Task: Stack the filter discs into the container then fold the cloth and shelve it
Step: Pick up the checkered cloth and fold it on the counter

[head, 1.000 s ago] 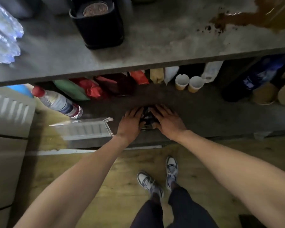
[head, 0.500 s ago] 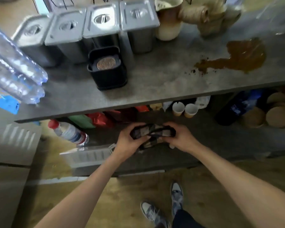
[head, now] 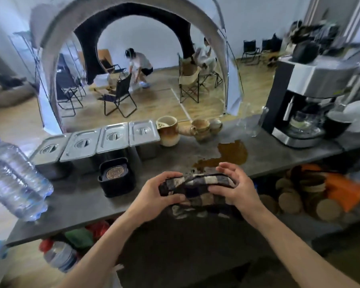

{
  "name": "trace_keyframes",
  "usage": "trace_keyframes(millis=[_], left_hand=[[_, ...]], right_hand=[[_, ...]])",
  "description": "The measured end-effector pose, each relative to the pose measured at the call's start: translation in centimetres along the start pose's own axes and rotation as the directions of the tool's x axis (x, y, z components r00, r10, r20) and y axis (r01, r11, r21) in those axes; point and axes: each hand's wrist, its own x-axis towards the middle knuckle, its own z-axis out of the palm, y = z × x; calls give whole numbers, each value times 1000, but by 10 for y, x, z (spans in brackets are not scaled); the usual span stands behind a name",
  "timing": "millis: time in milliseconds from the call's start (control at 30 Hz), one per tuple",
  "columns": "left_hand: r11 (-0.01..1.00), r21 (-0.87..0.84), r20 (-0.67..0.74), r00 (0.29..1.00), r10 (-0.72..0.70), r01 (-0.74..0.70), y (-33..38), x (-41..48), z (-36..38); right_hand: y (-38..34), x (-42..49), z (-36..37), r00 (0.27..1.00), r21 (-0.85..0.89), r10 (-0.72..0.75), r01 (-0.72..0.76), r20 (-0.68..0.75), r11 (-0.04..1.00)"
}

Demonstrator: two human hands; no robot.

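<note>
A dark and beige checked cloth, bunched up, hangs in the air just over the front edge of the grey counter. My left hand grips its left end. My right hand holds its right end, with the upper fingers spread above it. Left of my hands stands the black container, and a round patterned filter disc lies on top inside it.
A brown spill lies on the counter just behind my hands. Several lidded steel pans, ceramic jugs and a coffee machine line the back. Clear water bottles lie at left. Round discs and bags fill the lower shelf.
Both hands have lifted the cloth from the lower shelf up to counter height. The view has tilted up from the floor to the counter and the room behind.
</note>
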Motion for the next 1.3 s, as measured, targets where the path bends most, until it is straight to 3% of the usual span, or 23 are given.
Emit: trace_keyframes(millis=[133,233,300,367,467,533,600,667,767,867,1000,1100,1200,1300], left_hand=[[944,-326,15,999,-39,41,17,20,44],[901,-433,-115,991,-64,8,30,47,95],[878,-478,-179,980,-81,-15,44,68,131],[862,-503,-239,968,-73,-59,60,90,167],[891,-444,-252,968,-17,-100,82,121,216],[907,-417,-162,987,-20,-50,89,138,243],[907,-420,-37,998,-47,27,91,151,262],[944,-317,43,996,-80,90,89,161,275],[974,-170,115,985,-130,148,82,169,278],[992,-45,67,991,-113,116,72,175,267],[995,2,-87,992,-96,96,57,186,241],[977,211,-184,983,21,19,57,211,222],[846,512,19,987,161,-148,62,243,212],[708,636,235,950,204,-309,62,268,208]], right_hand=[[-8,14,-37,950,403,272,-190,-156,895],[-13,20,-73,868,379,497,-460,-1,803],[-17,29,-101,838,327,544,-526,40,785],[-26,47,-126,873,340,488,-456,-12,823],[-34,88,-158,914,244,282,-213,-293,946],[-37,116,-177,884,21,120,-124,-452,992],[-35,141,-197,902,-281,-55,-75,-429,957],[-29,162,-206,962,-553,-143,-11,-234,833],[-5,182,-200,998,-783,-68,52,12,619],[19,188,-187,995,-887,-92,10,-36,462],[40,185,-177,989,-904,-144,29,-36,427],[37,190,-179,998,-913,-56,45,24,406],[26,178,-186,992,-894,-102,-23,-76,447],[28,161,-186,980,-939,-188,1,-68,344]])
